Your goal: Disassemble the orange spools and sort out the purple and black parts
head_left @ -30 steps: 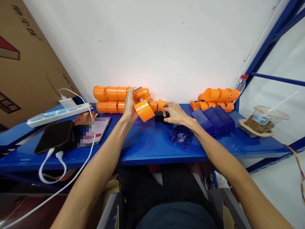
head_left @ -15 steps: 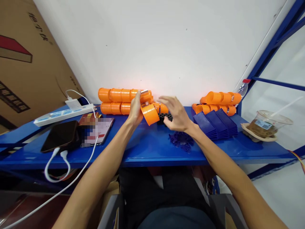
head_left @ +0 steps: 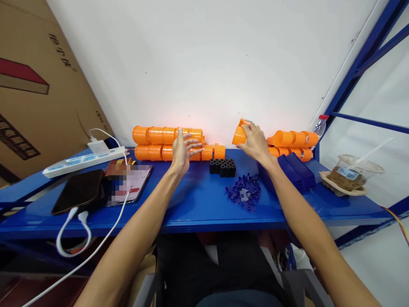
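Observation:
My right hand (head_left: 256,143) grips an orange plastic cup-like part (head_left: 240,134), lifted above the back of the blue shelf and left of a stack of similar orange parts (head_left: 289,138). With fingers spread and nothing in them, my left hand (head_left: 182,152) hovers in front of the long rows of orange cylinders (head_left: 155,135). Between the hands, a cluster of short black tubes (head_left: 223,166) stands on the shelf. Nearer me lies a pile of small dark blue plastic pieces (head_left: 244,190). Flat blue plates (head_left: 295,170) are stacked partly behind my right forearm.
At left lie a white power strip (head_left: 84,161), a black power bank or phone (head_left: 78,192) with white cables, and another phone (head_left: 136,183). A lidded drink cup (head_left: 349,172) sits in a carton holder at right, with a plastic bottle (head_left: 320,125) behind. A large cardboard box (head_left: 47,111) borders the left.
The orange part has passed from my left hand to my right, which moved right and up. My left hand has opened. The view has shifted slightly.

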Demonstrator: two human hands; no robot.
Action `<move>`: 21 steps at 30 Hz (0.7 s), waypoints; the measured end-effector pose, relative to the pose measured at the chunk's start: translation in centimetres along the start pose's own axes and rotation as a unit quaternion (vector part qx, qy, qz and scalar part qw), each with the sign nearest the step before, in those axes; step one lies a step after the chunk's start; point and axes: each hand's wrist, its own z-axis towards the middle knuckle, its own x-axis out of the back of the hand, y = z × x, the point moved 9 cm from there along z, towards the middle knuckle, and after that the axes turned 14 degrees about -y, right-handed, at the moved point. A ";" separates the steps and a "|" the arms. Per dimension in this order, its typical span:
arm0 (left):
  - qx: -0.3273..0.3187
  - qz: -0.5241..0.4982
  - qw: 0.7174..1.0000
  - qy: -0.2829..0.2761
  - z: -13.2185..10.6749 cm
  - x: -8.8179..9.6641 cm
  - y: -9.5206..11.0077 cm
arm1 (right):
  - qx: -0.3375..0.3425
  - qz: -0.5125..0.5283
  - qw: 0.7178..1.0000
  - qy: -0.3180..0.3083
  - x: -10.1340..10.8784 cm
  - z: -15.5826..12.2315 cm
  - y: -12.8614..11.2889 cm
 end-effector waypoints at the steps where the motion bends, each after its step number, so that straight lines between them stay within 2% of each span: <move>1: -0.005 0.005 1.000 0.002 0.0 0.1 0.1 | -0.041 -0.009 0.999 -0.026 -0.9 0.8 1.9; 3: -0.008 0.011 1.000 0.004 0.1 0.2 0.1 | -0.081 -0.021 0.989 -0.123 -3.6 2.1 4.1; 5: -0.005 0.016 1.000 0.009 0.1 0.3 0.0 | -0.075 -0.022 0.968 -0.239 -6.7 2.7 4.3; 7: -0.002 0.019 1.000 0.012 0.0 0.2 -0.1 | -0.072 -0.016 0.950 -0.302 -8.6 2.9 3.6; 9: 0.002 0.021 1.000 0.014 -0.1 0.1 0.0 | -0.078 -0.015 0.947 -0.310 -9.1 3.0 2.8; 14: 0.008 0.023 0.999 0.020 -0.5 -0.2 0.3 | -0.077 0.006 0.947 -0.311 -9.0 3.1 1.2; 21: -0.004 0.027 1.000 0.008 0.0 0.1 0.0 | -0.065 0.020 0.948 -0.310 -9.6 3.2 1.6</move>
